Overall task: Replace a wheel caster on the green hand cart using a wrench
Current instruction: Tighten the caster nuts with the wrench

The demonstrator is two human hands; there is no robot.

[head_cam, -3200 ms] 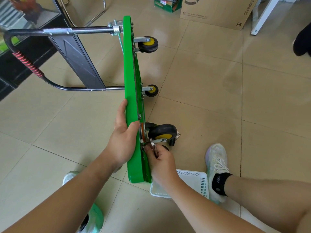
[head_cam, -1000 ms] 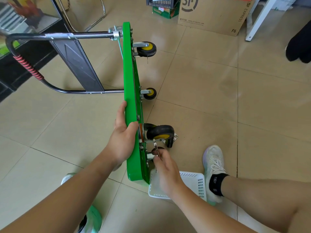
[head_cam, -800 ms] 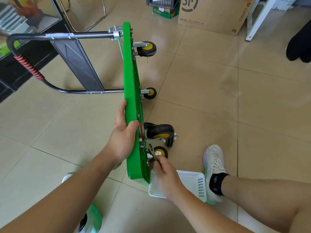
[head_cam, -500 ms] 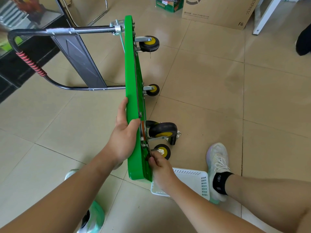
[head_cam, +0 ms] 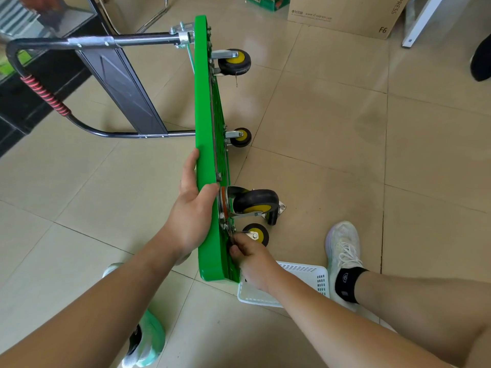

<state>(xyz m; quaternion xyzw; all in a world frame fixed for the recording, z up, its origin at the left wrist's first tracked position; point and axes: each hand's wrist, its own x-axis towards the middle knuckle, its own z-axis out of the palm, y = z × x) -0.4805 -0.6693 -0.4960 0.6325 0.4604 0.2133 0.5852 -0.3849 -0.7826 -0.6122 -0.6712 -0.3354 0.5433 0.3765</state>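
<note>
The green hand cart (head_cam: 206, 115) stands on its side edge on the tiled floor, underside facing right. My left hand (head_cam: 192, 208) grips the deck's upper edge, thumb over the rim. A large black-and-yellow caster (head_cam: 255, 201) sticks out just right of that hand. Below it is a smaller caster (head_cam: 256, 233). My right hand (head_cam: 252, 258) is curled against the underside at this smaller caster's mounting plate, holding a small metal wrench (head_cam: 230, 231) whose head shows just above the fingers. The bolt itself is hidden.
Two more casters (head_cam: 235, 61) (head_cam: 240, 136) sit farther up the deck. The black folding handle (head_cam: 39, 94) lies to the left. A white plastic basket (head_cam: 305, 274) sits under my right wrist, beside my shoe (head_cam: 342, 245). A cardboard box (head_cam: 345, 14) stands at the back.
My right hand has swung the wrench from beside the large caster down and in against the deck's underside. My left hand keeps its grip on the cart.
</note>
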